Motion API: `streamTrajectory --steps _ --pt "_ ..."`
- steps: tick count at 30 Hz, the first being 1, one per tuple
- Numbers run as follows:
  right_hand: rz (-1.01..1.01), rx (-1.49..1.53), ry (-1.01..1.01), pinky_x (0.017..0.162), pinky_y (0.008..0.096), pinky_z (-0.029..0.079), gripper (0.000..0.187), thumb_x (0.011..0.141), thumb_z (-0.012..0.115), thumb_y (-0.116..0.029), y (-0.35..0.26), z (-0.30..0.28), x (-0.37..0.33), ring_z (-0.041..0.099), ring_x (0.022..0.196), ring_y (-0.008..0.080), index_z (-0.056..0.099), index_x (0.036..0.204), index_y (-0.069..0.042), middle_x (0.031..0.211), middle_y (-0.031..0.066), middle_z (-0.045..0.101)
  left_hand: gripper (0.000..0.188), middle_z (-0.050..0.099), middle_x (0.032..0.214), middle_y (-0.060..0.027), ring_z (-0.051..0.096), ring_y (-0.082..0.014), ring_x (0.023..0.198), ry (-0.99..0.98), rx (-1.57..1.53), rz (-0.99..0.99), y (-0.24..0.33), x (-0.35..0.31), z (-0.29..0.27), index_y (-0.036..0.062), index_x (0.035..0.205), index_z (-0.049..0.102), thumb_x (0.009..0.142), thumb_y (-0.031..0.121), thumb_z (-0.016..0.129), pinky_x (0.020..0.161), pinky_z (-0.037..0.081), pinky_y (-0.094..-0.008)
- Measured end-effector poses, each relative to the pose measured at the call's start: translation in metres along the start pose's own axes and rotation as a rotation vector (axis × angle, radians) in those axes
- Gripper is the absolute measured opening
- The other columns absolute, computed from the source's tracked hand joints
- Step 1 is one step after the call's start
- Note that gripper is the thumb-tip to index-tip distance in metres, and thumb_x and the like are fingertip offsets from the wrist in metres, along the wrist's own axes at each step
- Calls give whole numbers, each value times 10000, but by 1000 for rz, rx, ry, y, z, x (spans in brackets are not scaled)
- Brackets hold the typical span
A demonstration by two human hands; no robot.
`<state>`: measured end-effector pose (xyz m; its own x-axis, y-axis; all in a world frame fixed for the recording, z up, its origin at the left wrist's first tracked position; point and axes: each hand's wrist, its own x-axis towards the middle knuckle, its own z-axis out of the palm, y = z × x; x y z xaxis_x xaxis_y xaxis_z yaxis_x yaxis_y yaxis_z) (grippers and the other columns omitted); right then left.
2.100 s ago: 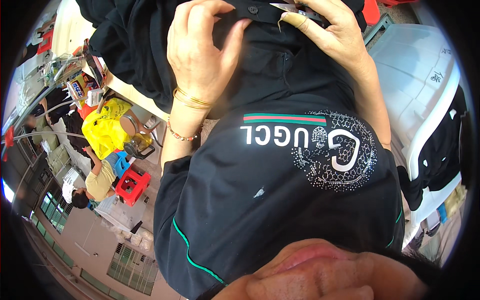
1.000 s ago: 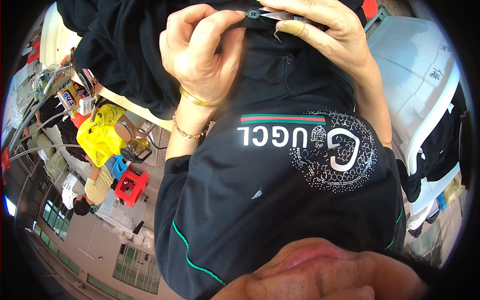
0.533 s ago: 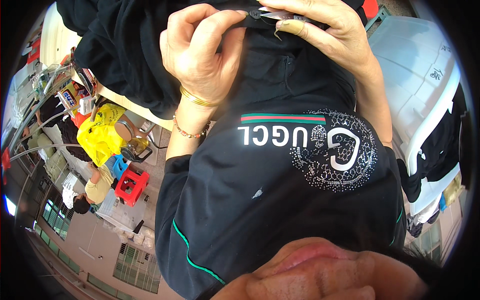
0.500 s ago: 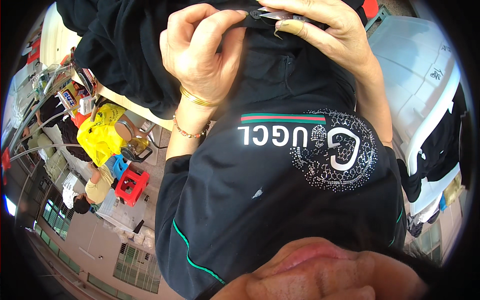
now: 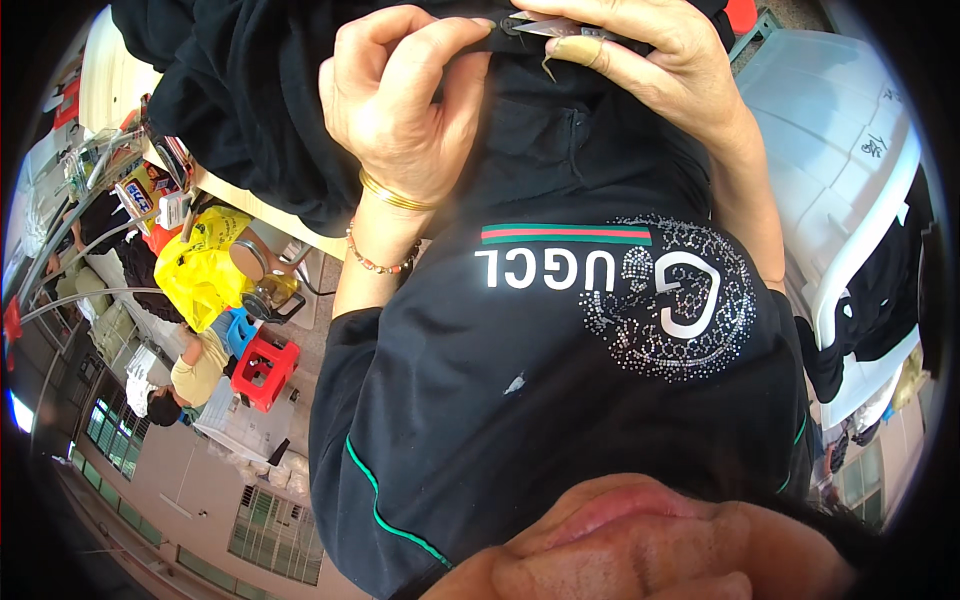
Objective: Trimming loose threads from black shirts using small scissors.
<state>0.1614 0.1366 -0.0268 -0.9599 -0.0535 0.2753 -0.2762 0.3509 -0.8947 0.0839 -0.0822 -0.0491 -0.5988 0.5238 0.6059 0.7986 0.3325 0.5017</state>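
My left hand (image 5: pixel 405 105) pinches the edge of a black garment (image 5: pixel 250 110) between thumb and forefinger, just left of a small dark button (image 5: pixel 508 26). In my right hand (image 5: pixel 660 55) is a pair of thread snips (image 5: pixel 548 27), gripped between thumb and fingers. Its pointed blades face left, with the tips at the button. A short thread-like strip (image 5: pixel 548 68) hangs below my right thumb. The upper fingertips of the right hand are cut off by the top edge of the view. The garment spreads in folds over the wooden table.
At the right stands a large translucent plastic bin (image 5: pixel 830 130), with dark cloth beyond it. A wooden tabletop (image 5: pixel 270 215) runs at the left. Past it are a yellow plastic bag (image 5: pixel 200 265), a red stool (image 5: pixel 265 370) and a seated person (image 5: pixel 195 370) in yellow.
The snips' blades have shifted slightly left, closer over the button, and the right hand has tilted a little. My left hand keeps its pinch in the same place.
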Motion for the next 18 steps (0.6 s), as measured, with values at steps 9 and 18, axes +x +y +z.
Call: streamTrajectory --steps 9,18 --pt "13 -26 -1 707 269 499 385 858 786 -17 -1 -1 -2 635 801 165 730 1239 -21 915 74 656 294 606 983 -28 596 -121 807 3 -7 -11 1 0 0 113 1003 790 754 -31 852 693 500 -232" --pt "9 -38 -11 707 270 496 379 863 783 -20 2 -3 -1 632 801 166 733 1238 -25 914 71 654 273 611 989 -28 601 -122 810 -10 -3 -19 -2 -2 1 113 1002 792 768 -12 855 689 504 -232"
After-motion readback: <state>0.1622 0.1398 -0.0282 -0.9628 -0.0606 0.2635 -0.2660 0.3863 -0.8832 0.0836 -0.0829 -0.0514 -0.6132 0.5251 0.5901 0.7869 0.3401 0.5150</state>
